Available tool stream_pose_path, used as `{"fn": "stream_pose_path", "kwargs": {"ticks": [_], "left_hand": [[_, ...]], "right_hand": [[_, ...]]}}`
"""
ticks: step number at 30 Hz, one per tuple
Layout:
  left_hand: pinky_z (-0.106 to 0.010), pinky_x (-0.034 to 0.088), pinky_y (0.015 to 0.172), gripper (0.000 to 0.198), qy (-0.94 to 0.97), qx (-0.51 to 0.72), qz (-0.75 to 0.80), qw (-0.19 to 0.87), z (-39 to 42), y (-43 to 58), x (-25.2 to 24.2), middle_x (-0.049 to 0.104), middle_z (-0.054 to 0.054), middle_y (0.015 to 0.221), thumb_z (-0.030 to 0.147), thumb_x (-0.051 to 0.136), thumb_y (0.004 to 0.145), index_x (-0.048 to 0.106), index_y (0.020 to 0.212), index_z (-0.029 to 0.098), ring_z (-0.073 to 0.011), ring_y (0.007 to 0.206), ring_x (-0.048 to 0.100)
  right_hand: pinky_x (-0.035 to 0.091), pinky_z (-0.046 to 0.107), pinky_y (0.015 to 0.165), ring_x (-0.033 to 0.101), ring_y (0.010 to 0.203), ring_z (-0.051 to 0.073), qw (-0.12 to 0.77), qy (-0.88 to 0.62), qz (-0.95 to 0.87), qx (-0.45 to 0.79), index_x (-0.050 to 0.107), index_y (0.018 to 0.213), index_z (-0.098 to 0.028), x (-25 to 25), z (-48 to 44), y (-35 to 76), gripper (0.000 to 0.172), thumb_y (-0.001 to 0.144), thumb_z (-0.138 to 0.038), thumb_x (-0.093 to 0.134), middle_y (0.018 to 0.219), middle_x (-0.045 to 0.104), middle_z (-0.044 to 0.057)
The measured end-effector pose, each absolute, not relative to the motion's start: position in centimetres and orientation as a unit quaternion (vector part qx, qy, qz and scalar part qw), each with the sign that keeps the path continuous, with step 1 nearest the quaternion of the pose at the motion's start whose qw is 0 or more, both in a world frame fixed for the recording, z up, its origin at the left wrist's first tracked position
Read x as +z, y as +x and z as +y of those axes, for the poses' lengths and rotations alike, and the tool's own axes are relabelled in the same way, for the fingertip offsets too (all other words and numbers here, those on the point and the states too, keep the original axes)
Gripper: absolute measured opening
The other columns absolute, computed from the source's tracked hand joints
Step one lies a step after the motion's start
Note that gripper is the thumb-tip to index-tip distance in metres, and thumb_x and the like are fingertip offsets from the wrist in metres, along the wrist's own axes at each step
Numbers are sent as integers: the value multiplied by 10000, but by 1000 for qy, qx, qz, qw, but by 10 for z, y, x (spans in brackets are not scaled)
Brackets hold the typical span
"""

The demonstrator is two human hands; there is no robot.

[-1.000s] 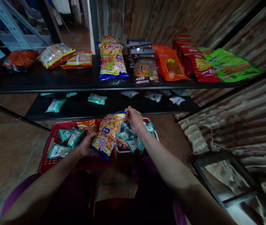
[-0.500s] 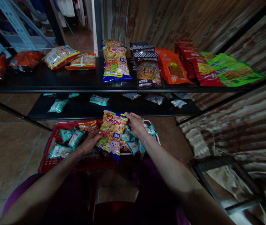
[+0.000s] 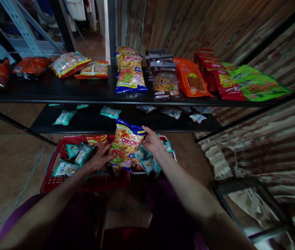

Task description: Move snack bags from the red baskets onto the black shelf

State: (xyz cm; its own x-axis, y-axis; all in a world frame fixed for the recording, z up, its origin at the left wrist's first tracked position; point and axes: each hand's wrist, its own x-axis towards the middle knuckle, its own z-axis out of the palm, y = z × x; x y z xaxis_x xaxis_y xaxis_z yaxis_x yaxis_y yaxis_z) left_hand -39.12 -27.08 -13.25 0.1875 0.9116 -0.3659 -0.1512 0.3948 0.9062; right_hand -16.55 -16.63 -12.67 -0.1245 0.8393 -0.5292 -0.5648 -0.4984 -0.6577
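Note:
A yellow and blue snack bag [image 3: 126, 145] is held upright between both hands, over two red baskets. My left hand [image 3: 101, 158] grips its lower left edge, fingers closed on it. My right hand [image 3: 151, 140] pinches its upper right edge. The left red basket [image 3: 49, 180] holds teal and white small packets and an orange bag. The other basket [image 3: 172, 152], under my right wrist, is packed with small teal packets. A matching yellow and blue bag [image 3: 130, 73] lies on the upper black shelf [image 3: 59, 93].
The upper shelf carries rows of snack bags: dark brown [image 3: 166, 83], orange [image 3: 192, 79], red [image 3: 221, 81], green [image 3: 260, 83]. Small packets are scattered on the lower shelf [image 3: 90, 121]. A metal frame [image 3: 241, 208] stands at the right, by striped curtains.
The snack bag has been lifted from the basket and turned from slanted to upright, rising toward the shelves. Both hands have stayed on it.

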Motion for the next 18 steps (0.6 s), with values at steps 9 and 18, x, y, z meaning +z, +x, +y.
{"fn": "stream_pose_path", "kwargs": {"ticks": [9,18], "left_hand": [[-371,379,1034,605,381,402,499,666,-267,-392,-146,580,-67,1314,234,793,611,610,1187,203,-280,1273,460],[-417,475,882,454,170,397,400,808,-268,-392,-150,706,-104,1014,251,672,663,635,1103,147,-291,986,645]], "right_hand": [[536,308,703,672,719,172,479,-434,-187,740,625,738,-211,-122,-171,-169,121,710,-288,714,744,722,-13],[518,247,764,653,833,129,458,-399,-288,741,665,953,-262,-110,-181,-168,252,739,-382,723,876,714,-16]]}}
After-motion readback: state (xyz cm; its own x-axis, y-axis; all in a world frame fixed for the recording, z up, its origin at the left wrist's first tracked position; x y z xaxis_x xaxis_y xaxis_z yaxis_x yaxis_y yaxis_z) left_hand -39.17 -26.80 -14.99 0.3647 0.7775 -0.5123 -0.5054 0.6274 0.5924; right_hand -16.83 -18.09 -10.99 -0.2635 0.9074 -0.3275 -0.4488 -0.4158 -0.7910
